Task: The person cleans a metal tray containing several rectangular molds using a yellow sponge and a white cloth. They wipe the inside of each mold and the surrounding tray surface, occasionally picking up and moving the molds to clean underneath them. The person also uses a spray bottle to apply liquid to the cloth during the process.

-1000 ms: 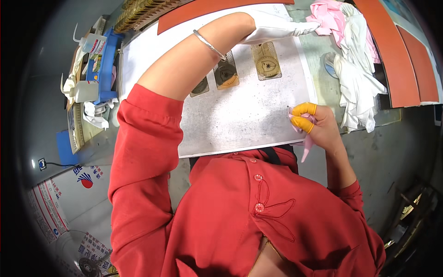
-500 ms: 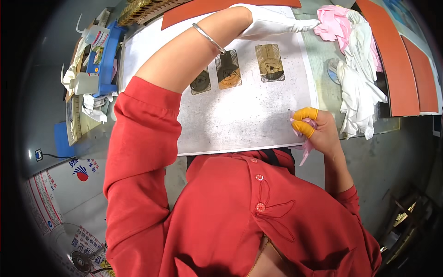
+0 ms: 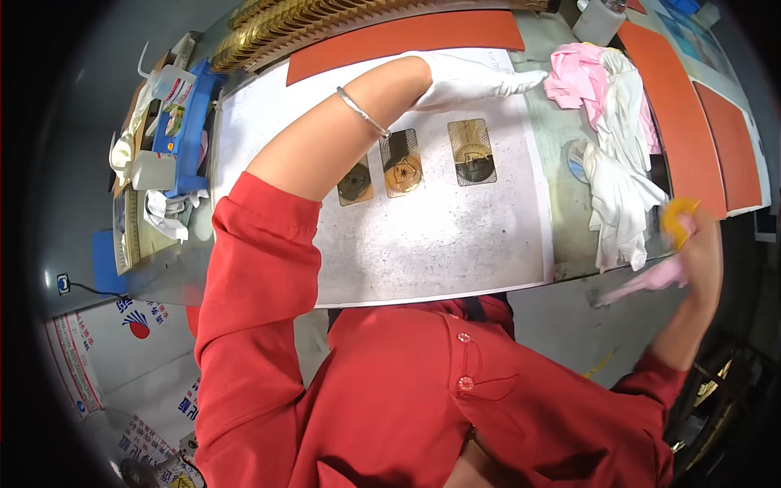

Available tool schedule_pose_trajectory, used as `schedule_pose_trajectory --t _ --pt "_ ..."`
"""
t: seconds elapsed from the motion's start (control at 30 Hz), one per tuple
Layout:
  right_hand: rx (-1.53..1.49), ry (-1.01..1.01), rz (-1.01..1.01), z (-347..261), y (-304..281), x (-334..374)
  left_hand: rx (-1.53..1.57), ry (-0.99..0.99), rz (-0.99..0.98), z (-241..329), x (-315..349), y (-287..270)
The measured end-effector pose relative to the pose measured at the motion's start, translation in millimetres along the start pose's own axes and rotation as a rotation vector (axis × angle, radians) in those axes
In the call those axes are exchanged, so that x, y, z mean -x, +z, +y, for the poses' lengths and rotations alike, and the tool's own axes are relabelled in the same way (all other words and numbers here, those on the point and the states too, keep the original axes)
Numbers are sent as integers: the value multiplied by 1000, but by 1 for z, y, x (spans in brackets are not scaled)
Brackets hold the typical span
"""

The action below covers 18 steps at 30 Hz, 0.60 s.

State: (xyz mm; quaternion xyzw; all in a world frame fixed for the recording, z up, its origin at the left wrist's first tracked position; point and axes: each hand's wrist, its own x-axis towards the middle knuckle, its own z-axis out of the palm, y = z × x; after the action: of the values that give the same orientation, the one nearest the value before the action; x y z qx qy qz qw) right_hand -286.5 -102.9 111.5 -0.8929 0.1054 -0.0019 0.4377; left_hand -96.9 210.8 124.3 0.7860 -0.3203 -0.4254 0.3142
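My left hand (image 3: 476,81), in a white glove, reaches across the white sheet (image 3: 439,252) with its fingers stretched out to the right. The fingertips come close to a crumpled pink cloth (image 3: 578,75). Below that forearm, on the sheet, lie three gold-and-dark patterned metal cards: one at right (image 3: 472,153), one in the middle (image 3: 402,167) and one at left (image 3: 355,184), partly near my arm. Off the table's right front corner, my right hand (image 3: 700,244) wears yellow finger cots and grips a thin pink rag (image 3: 655,278); hand and rag are blurred by motion.
White cloths (image 3: 622,191) lie at the table's right, beside orange-red boards (image 3: 679,114). Another orange-red board (image 3: 407,41) runs along the back, before rows of gold pieces (image 3: 325,20). A blue tray (image 3: 194,122) with squeeze bottles stands at left; another bottle (image 3: 600,20) stands at back right.
My right hand has swung right, from over the sheet's front edge to past the table corner, carrying the pink rag. The view has shifted, showing more of the back. My left hand stays stretched out.
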Motion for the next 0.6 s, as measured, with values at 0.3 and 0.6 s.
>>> schedule_pose_trajectory --t 0.3,0.6 --pt "1047 -195 289 103 -52 -177 -198 -107 344 -40 -1 29" --pt "821 -504 100 -18 54 -70 -223 196 698 -65 79 85"
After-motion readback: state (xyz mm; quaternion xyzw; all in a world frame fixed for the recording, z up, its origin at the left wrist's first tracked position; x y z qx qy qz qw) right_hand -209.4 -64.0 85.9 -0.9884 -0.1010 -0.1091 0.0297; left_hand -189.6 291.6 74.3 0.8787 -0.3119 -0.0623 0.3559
